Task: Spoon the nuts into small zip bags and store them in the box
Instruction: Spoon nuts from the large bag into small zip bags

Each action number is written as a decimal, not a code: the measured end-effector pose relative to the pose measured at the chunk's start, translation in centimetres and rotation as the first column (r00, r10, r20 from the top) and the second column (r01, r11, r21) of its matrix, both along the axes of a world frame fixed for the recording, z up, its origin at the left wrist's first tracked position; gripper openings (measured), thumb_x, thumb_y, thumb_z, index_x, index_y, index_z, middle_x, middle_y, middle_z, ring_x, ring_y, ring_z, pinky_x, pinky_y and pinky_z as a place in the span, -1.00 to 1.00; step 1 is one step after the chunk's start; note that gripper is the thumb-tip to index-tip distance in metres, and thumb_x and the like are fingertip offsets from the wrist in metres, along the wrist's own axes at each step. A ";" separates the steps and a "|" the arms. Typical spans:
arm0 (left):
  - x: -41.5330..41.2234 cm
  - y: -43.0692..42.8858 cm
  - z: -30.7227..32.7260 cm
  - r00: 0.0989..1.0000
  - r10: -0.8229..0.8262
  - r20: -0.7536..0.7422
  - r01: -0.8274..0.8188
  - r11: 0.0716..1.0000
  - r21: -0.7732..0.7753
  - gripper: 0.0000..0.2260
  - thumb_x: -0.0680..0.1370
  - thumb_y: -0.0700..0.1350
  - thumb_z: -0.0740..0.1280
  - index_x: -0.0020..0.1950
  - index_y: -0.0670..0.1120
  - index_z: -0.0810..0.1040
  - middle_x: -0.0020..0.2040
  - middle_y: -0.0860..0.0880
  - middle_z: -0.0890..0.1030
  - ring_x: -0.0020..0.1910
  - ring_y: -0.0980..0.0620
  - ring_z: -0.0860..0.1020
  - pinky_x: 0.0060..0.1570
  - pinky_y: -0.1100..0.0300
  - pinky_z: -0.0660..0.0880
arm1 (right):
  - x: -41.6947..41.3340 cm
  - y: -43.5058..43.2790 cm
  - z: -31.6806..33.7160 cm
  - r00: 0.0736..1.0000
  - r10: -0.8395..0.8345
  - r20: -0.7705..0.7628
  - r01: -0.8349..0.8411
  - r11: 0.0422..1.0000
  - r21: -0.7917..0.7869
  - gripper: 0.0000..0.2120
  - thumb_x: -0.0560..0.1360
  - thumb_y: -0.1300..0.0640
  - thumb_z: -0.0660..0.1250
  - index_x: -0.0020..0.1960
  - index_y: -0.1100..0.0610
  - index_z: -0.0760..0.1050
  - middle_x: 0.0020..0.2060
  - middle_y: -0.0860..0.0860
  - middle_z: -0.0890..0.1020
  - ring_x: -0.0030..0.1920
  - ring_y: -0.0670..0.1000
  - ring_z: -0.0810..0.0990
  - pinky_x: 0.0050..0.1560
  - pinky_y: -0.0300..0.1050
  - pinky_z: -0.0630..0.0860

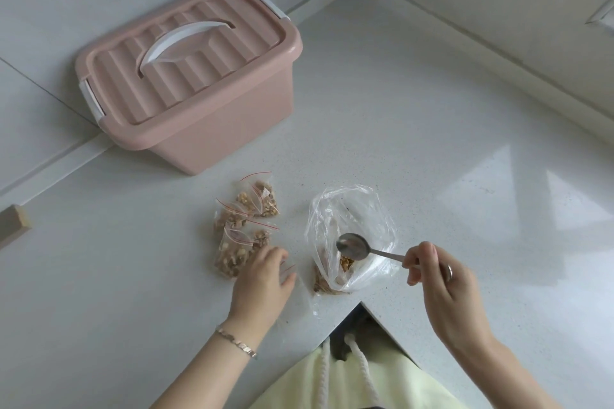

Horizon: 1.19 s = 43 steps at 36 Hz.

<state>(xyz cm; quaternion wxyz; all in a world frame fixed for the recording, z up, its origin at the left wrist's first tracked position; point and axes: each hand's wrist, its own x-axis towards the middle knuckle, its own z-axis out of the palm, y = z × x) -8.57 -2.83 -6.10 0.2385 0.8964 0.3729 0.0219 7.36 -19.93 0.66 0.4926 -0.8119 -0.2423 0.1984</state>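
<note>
Two hands work at a white tabletop (432,109), one on either side of a large clear bag (372,219) that stands open and holds a remnant of nuts (347,264). Right hand (445,279): right of the bag, forearm angled in from below, thumb and curled fingers pinching the handle end of a metal spoon (353,246), whose empty bowl hovers face-up over the bag's mouth. Left hand (262,279): just left of the bag, palm down, fingers bent over a flat zip bag (305,295); whether they pinch it cannot be told. Filled small zip bags (246,226) lie heaped left of the large bag, at the left fingertips. Pink box (212,129), lid on, stands well behind and left of the bag.
</note>
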 end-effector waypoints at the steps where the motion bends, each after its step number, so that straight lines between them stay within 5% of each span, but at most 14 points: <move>1: 0.0 -0.3 -0.3 0.995 -0.020 -0.097 0.017 0.999 -0.036 -0.74 0.46 -0.08 0.39 0.12 -0.11 0.51 0.10 -0.01 0.52 0.10 -0.01 0.49 0.08 0.25 0.34 | 0.1 0.0 0.0 1.000 0.003 0.012 -0.003 1.000 -0.007 -0.53 0.42 -0.41 -0.05 -0.29 -0.12 0.44 -0.39 -0.09 0.51 -0.33 -0.10 0.48 -0.32 -0.37 0.33; 6: -0.1 -0.5 -1.5 0.938 -0.058 -0.341 0.064 0.998 0.006 -0.66 0.52 0.02 0.29 0.26 0.00 0.35 0.22 0.05 0.44 0.23 0.04 0.40 0.16 0.23 0.29 | 0.2 -0.3 -0.3 0.999 0.010 0.032 -0.010 1.000 -0.021 -0.45 0.40 -0.46 -0.10 -0.31 -0.08 0.43 -0.37 -0.13 0.53 -0.29 -0.08 0.50 -0.28 -0.24 0.40; 13: -0.6 0.1 -2.5 0.961 0.057 -0.269 -0.071 0.997 -0.044 -0.84 0.49 -0.16 0.33 0.07 -0.09 0.52 -0.04 -0.02 0.58 0.07 -0.03 0.50 -0.04 0.17 0.40 | 0.1 -0.7 -0.3 1.000 0.012 0.017 -0.012 1.000 -0.008 -0.56 0.45 -0.28 0.00 -0.37 -0.02 0.41 -0.36 -0.05 0.54 -0.31 -0.10 0.50 -0.29 -0.37 0.40; 16: -0.7 0.3 -2.0 0.969 0.076 -0.237 -0.090 0.995 -0.050 -0.90 0.49 -0.14 0.33 -0.01 -0.08 0.55 -0.08 0.00 0.59 0.01 -0.03 0.53 -0.11 0.16 0.42 | 0.2 -0.7 -0.2 0.999 0.019 0.029 -0.019 1.000 -0.005 -0.51 0.45 -0.36 -0.02 -0.36 -0.03 0.42 -0.33 -0.04 0.54 -0.30 -0.10 0.50 -0.29 -0.40 0.39; 21: -0.4 0.8 0.8 0.965 0.254 -0.062 -0.261 0.928 -0.264 -0.88 0.45 -0.17 0.41 -0.11 -0.02 0.49 -0.31 0.10 0.50 -0.25 0.05 0.49 -0.20 0.21 0.38 | 0.6 -0.2 0.6 0.992 0.014 0.123 -0.020 0.998 0.051 -0.51 0.49 -0.34 -0.07 -0.34 -0.06 0.40 -0.28 -0.06 0.47 -0.29 -0.08 0.45 -0.31 -0.39 0.31; 24: 0.5 1.4 3.4 0.883 0.464 0.074 -0.361 0.771 -0.525 -0.84 0.40 -0.25 0.46 -0.22 -0.03 0.52 -0.32 0.02 0.57 -0.33 0.08 0.51 -0.27 0.32 0.45 | 1.0 0.6 1.6 0.989 0.021 0.149 -0.040 0.991 0.124 -0.62 0.55 -0.19 -0.02 -0.38 -0.17 0.37 -0.26 -0.07 0.42 -0.27 -0.15 0.41 -0.29 -0.44 0.28; 27: 1.5 1.6 6.2 0.797 0.554 0.238 -0.311 0.716 -0.625 -0.87 0.41 -0.30 0.44 -0.24 -0.10 0.57 -0.37 -0.01 0.61 -0.39 0.16 0.54 -0.35 0.43 0.44 | 1.2 1.7 2.5 0.990 0.066 0.122 -0.081 0.989 0.122 -0.61 0.52 -0.30 -0.06 -0.36 -0.21 0.35 -0.31 -0.06 0.47 -0.27 -0.09 0.48 -0.30 -0.41 0.33; 31: 3.0 0.5 9.3 0.735 0.524 0.430 -0.214 0.782 -0.586 -0.83 0.40 -0.30 0.43 -0.28 -0.03 0.58 -0.40 0.06 0.63 -0.40 0.22 0.56 -0.33 0.41 0.46 | 0.7 3.1 3.5 0.978 0.195 0.079 -0.201 0.976 0.081 -0.55 0.50 -0.32 -0.05 -0.34 -0.11 0.40 -0.46 0.01 0.48 -0.44 -0.06 0.44 -0.40 -0.35 0.34; 35: 4.4 -1.1 10.1 0.734 0.364 0.574 -0.120 0.901 -0.417 -0.81 0.39 -0.26 0.45 -0.25 0.03 0.59 -0.31 0.06 0.64 -0.30 0.18 0.60 -0.24 0.42 0.47 | -0.2 4.6 4.5 0.967 0.254 -0.032 -0.254 0.967 -0.001 -0.60 0.43 -0.17 0.11 -0.18 0.06 0.60 -0.58 -0.14 0.48 -0.56 -0.15 0.36 -0.42 -0.32 0.31; 39: 5.5 -2.7 9.8 0.738 0.227 0.636 -0.016 0.947 -0.320 -0.88 0.41 -0.23 0.44 -0.19 -0.01 0.60 -0.23 0.07 0.60 -0.23 0.12 0.61 -0.17 0.31 0.53 | -0.7 5.2 5.1 0.966 0.215 -0.147 -0.219 0.975 -0.018 -0.83 0.45 -0.07 0.28 -0.19 -0.03 0.59 -0.63 -0.08 0.43 -0.60 -0.15 0.34 -0.48 -0.39 0.26; 43: 6.0 -4.0 9.5 0.728 0.249 0.639 0.003 0.930 -0.367 -0.84 0.39 -0.21 0.39 -0.13 0.05 0.58 -0.15 0.10 0.61 -0.18 0.13 0.63 -0.11 0.27 0.56 | -0.8 5.0 4.8 0.961 0.147 -0.233 -0.154 0.988 -0.012 -0.84 0.45 -0.03 0.32 -0.28 -0.06 0.58 -0.59 -0.11 0.48 -0.56 -0.20 0.38 -0.44 -0.41 0.29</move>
